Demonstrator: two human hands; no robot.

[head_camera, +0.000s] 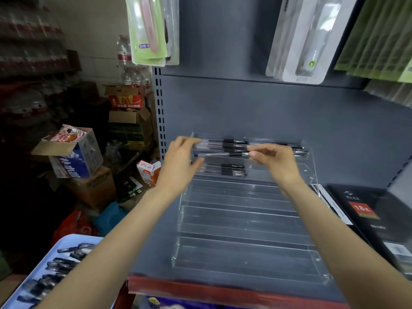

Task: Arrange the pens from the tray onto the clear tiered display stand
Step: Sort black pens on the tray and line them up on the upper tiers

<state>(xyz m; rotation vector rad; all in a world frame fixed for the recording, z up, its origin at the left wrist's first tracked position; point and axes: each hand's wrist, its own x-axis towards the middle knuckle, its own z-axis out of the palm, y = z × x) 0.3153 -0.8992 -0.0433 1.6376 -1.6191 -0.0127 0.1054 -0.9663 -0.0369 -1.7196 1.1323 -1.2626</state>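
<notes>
Your right hand (273, 160) pinches one black pen (219, 154) at its end, and the pen runs level from those fingertips toward your left hand (181, 161), whose fingers are blurred, so their grip cannot be told. Just beyond both sets of fingers, more pens lie on the top tiers of the clear display stand (245, 221); the blue tray (66, 240) sits below your left forearm.

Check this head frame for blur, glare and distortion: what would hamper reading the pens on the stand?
Head view: the left hand is motion-smeared at the fingers, the right hand less so, its grip pinching a pen. The clear stand shows faint glare streaks on its tiers. Wide-angle bending curves the shelf edge. The left background is dark and soft.
</notes>
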